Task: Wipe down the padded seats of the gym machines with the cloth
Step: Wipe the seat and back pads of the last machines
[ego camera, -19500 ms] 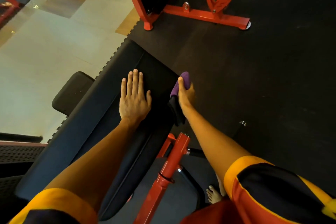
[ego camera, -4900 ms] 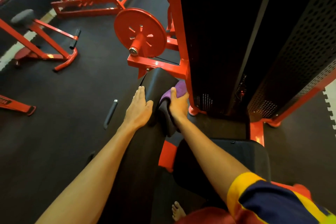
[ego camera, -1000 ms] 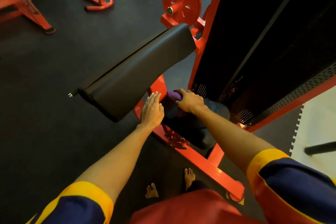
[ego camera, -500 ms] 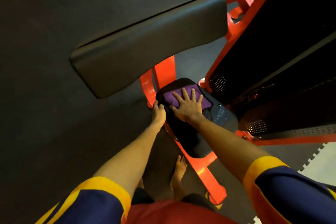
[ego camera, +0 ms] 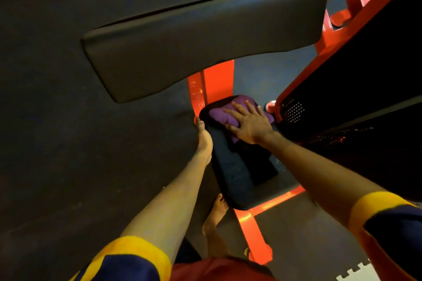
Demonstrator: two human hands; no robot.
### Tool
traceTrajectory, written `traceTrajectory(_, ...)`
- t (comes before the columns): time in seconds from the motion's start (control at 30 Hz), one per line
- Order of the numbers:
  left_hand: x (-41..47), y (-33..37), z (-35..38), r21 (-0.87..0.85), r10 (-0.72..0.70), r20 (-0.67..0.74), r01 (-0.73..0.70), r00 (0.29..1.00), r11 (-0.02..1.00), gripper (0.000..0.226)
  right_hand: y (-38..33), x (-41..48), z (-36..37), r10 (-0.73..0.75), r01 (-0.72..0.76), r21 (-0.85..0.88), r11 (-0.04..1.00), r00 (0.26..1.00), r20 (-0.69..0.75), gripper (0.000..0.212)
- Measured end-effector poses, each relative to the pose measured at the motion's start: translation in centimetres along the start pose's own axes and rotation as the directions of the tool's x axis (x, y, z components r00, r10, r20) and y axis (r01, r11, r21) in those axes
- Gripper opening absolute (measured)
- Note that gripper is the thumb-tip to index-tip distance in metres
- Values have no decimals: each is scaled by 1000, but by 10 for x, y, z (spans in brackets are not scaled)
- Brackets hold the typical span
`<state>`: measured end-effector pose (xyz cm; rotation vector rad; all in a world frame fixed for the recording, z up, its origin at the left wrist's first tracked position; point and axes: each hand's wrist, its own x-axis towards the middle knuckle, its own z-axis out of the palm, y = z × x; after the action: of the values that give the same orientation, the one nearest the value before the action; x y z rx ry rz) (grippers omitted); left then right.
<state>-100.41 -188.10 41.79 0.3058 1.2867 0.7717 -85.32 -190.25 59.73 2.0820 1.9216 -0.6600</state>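
- Right hand (ego camera: 250, 124) lies flat, fingers spread, pressing the purple cloth (ego camera: 219, 115) onto the far end of the padded seat (ego camera: 235, 180)
- Left hand (ego camera: 204, 141) lies along the seat's left edge; whether it grips, I cannot tell
- Open floor (ego camera: 68, 143) on the left; the black weight housing (ego camera: 354, 102) stands close on the right, and the big arm pad (ego camera: 205, 36) overhangs ahead
- Seat is smooth, black and rounded; frame (ego camera: 219, 80) is red metal; cloth is crumpled

Pads two: seat (ego camera: 235, 175), large pad (ego camera: 205, 36). Purple cloth (ego camera: 220, 114) one. Hands two: left hand (ego camera: 204, 141), right hand (ego camera: 250, 124). Bare foot (ego camera: 215, 217) one.
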Motion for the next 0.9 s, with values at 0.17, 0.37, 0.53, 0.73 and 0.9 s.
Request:
traceTrajectory(0.17,-119,88,31,120,-5,-73,14,997,993,67,-63,39,2,15,-18,64,998,999,45,63)
traceTrajectory(0.37,-85,61,14,4,39,34,-39,999,999,67,-24,26,5,-129,130,13,991,991,-21,63)
traceTrajectory(0.53,-66,60,13,303,147,-26,-133,989,944,54,0,39,-5,264,-254,174,952,964,-40,67)
traceTrajectory(0.73,-96,95,28,539,239,54,-230,969,810,52,-27,25,12,52,-48,53,997,996,-73,65)
traceTrajectory(0.9,-78,101,23,777,321,181,-336,930,533,57,14,48,-5,194,-177,171,969,978,-82,68)
